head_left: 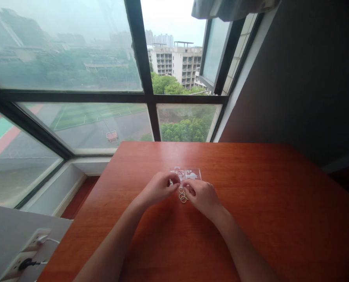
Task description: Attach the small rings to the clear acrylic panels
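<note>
Both hands meet over the middle of a reddish-brown wooden table. My left hand (161,187) has thumb and fingers curled into a pinch; a small shiny piece shows at its fingertips, too small to name. Close beside it, my right hand (203,194) is also pinched, with whatever it may hold hidden. Several small pale metal rings (183,198) hang or lie just below the fingertips; I cannot tell whether a hand grips them. Behind the hands lies a clear flat plastic case (198,172) with reddish and white bits in it, partly covered by the fingers.
The wooden table (268,188) reaches toward a large window with dark frames (149,98). One pane (217,55) at the upper right stands ajar. A dark wall (303,78) rises on the right. Wall sockets with plugs (27,263) are at the lower left.
</note>
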A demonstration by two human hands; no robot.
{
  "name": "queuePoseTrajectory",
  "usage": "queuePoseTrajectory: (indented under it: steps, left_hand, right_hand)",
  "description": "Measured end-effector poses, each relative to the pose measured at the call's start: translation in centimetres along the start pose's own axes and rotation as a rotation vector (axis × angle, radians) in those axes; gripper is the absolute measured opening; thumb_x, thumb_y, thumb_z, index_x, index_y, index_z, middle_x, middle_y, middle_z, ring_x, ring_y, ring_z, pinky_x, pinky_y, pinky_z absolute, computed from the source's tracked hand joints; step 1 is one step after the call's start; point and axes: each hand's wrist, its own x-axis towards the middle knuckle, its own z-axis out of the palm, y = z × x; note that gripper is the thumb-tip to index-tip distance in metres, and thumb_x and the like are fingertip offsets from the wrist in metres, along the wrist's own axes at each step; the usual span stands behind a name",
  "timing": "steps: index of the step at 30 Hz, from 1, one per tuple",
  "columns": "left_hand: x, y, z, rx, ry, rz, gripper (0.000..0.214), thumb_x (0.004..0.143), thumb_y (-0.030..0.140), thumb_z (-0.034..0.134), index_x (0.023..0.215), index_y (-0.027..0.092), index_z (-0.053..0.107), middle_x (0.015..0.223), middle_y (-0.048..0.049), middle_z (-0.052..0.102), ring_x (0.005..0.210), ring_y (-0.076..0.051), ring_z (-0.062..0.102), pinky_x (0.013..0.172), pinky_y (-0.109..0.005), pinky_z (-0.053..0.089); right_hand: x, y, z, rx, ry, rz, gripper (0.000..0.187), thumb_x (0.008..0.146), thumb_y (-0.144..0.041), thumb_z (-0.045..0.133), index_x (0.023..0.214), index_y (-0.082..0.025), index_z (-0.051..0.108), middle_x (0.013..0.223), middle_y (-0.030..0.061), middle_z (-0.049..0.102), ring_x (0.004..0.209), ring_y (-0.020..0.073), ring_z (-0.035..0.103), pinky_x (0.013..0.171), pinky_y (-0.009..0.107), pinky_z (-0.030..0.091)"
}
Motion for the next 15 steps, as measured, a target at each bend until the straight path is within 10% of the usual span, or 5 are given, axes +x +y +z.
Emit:
queuePoseTrajectory:
  steps: [15]
  left_hand:
    - [-0.1,-1.8,-0.6,0.354,0.130,-0.008,0.014,0.082,0.023,0.052,0.082,0.021,0.065,0.080,-0.0021,0.068,0.072,-0.015,0.059,0.065,-0.022,0.039]
  right_hand:
    - [-0.5,-1.2,1.0,-0.200,-0.226,-0.029,0.017,0.087,-0.027,0.050,0.086,-0.023,0.067,0.083,0.0044,0.073,0.075,0.0187,0.067,0.064,0.026,0.037]
